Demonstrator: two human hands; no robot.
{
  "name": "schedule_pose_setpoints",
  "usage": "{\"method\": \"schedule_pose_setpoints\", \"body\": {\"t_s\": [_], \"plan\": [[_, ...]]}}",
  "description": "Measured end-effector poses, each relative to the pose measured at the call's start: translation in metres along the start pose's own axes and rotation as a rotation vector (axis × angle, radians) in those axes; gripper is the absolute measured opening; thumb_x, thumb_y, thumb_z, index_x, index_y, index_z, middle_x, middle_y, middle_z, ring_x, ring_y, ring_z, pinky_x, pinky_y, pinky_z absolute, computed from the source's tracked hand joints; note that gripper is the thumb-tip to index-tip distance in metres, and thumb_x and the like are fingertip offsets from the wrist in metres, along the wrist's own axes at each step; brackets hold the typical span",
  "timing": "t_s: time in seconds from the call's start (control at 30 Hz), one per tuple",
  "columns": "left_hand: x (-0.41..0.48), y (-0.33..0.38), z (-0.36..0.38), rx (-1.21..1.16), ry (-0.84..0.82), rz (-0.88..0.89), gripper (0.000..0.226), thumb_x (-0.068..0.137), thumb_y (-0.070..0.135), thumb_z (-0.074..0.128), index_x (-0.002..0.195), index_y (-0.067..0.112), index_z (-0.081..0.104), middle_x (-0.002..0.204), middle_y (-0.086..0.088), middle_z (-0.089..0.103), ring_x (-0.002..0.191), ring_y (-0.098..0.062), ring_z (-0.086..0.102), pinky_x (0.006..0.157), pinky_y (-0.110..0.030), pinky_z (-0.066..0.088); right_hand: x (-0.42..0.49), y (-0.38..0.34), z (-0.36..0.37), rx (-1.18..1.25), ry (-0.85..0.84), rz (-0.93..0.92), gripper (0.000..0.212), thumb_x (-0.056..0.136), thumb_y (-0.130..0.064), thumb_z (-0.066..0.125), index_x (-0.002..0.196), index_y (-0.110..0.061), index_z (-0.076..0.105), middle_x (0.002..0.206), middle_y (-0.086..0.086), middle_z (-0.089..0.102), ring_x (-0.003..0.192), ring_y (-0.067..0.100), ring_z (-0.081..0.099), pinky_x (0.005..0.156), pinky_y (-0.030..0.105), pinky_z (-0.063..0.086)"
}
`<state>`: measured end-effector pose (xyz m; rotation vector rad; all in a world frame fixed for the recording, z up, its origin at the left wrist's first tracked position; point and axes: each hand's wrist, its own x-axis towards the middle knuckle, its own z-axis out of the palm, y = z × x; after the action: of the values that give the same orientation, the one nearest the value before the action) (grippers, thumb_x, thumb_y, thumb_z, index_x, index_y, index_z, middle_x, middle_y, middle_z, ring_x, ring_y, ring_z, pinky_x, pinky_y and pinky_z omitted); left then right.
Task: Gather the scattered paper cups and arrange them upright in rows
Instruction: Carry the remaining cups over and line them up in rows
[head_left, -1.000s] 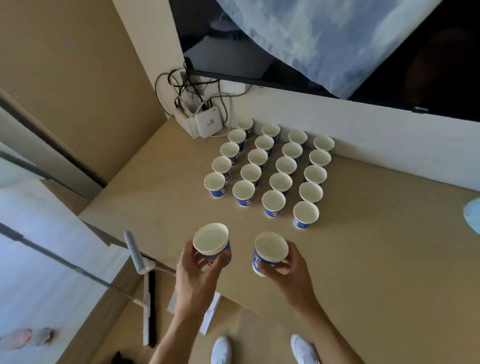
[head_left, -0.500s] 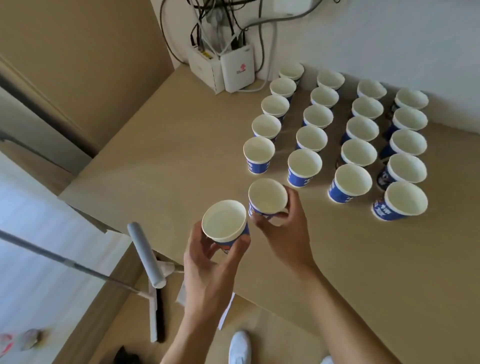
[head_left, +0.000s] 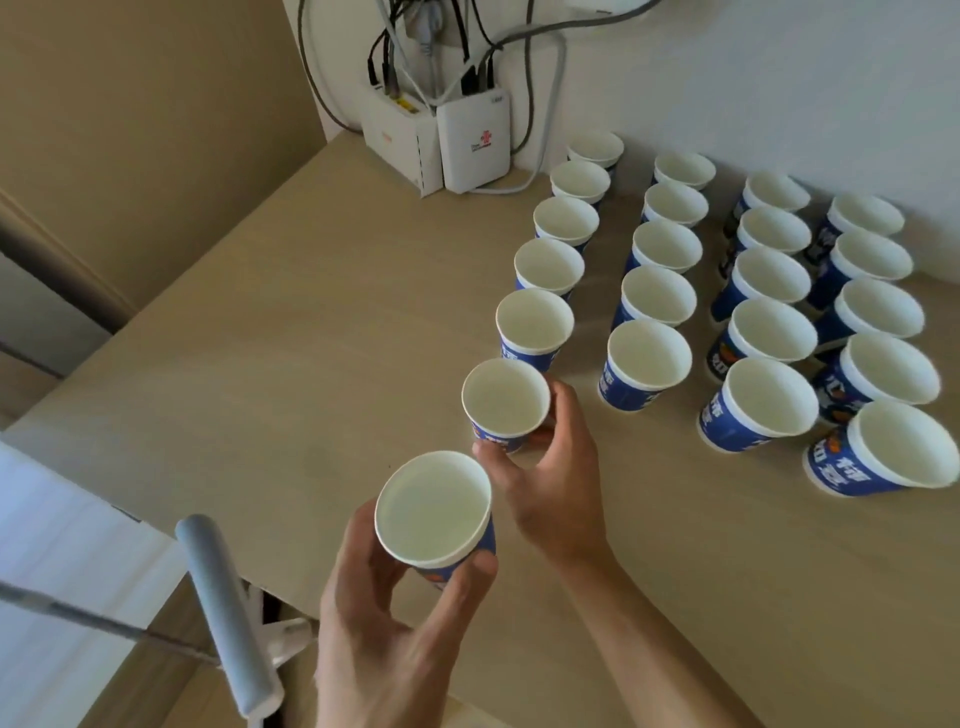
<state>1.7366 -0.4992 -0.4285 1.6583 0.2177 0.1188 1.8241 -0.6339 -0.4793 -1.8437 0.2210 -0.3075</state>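
Several blue and white paper cups (head_left: 753, 322) stand upright in rows on the beige table (head_left: 260, 374). My right hand (head_left: 550, 478) grips one cup (head_left: 505, 402) by its side at the near end of the leftmost row, just in front of that row's nearest cup (head_left: 535, 325). Whether its base touches the table is hidden by my fingers. My left hand (head_left: 384, 623) holds another upright cup (head_left: 434, 512) above the table's near edge.
Two white router boxes (head_left: 441, 140) with a tangle of cables sit at the back against the wall. A grey mop handle (head_left: 223, 613) leans below the table's near left edge.
My right hand has carried its cup forward to the near end of the leftmost row. My left hand with its cup followed a little, and the view has closed in on the cups.
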Motion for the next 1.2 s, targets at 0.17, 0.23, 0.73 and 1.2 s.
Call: {"method": "schedule_pose_setpoints", "body": {"t_s": [0.17, 0.23, 0.73, 1.2], "plan": [[0.004, -0.003, -0.003, -0.007, -0.012, 0.027, 0.059, 0.053, 0.042, 0.082, 0.11, 0.042, 0.066, 0.102, 0.005, 0.075, 0.095, -0.012, 0.072, 0.082, -0.025, 0.056, 0.0, 0.005, 0.003, -0.001, 0.036, -0.013, 0.056, 0.074, -0.016, 0.084, 0.124, -0.024, 0.058, 0.113, -0.009, 0.068, 0.103, 0.014, 0.068, 0.089, 0.038, 0.057], [0.004, -0.005, -0.003, -0.01, -0.021, 0.027, 0.06, 0.052, 0.042, 0.083, 0.11, 0.041, 0.067, 0.102, 0.005, 0.075, 0.095, -0.013, 0.072, 0.082, -0.024, 0.056, 0.001, 0.005, 0.004, 0.009, 0.059, -0.021, 0.057, 0.074, -0.013, 0.084, 0.124, -0.022, 0.058, 0.114, -0.008, 0.068, 0.105, 0.014, 0.067, 0.09, 0.037, 0.056], [0.004, -0.001, 0.003, 0.084, -0.101, 0.03, 0.065, 0.054, 0.046, 0.082, 0.116, 0.038, 0.064, 0.107, 0.007, 0.073, 0.089, -0.011, 0.071, 0.081, -0.031, 0.055, -0.041, 0.008, -0.046, 0.064, -0.011, 0.042, 0.068, 0.067, -0.011, 0.067, 0.129, -0.034, 0.052, 0.122, -0.013, 0.062, 0.117, 0.016, 0.06, 0.085, 0.033, 0.048], [0.004, 0.012, 0.071, 0.248, -0.369, 0.077, 0.058, 0.068, 0.038, 0.081, 0.12, 0.039, 0.056, 0.113, 0.024, 0.068, 0.108, 0.0, 0.064, 0.085, -0.021, 0.051, -0.057, 0.002, -0.103, 0.016, -0.142, 0.017, 0.066, 0.068, -0.039, 0.082, 0.128, -0.04, 0.056, 0.123, -0.015, 0.069, 0.115, 0.017, 0.063, 0.089, 0.037, 0.049]]}}
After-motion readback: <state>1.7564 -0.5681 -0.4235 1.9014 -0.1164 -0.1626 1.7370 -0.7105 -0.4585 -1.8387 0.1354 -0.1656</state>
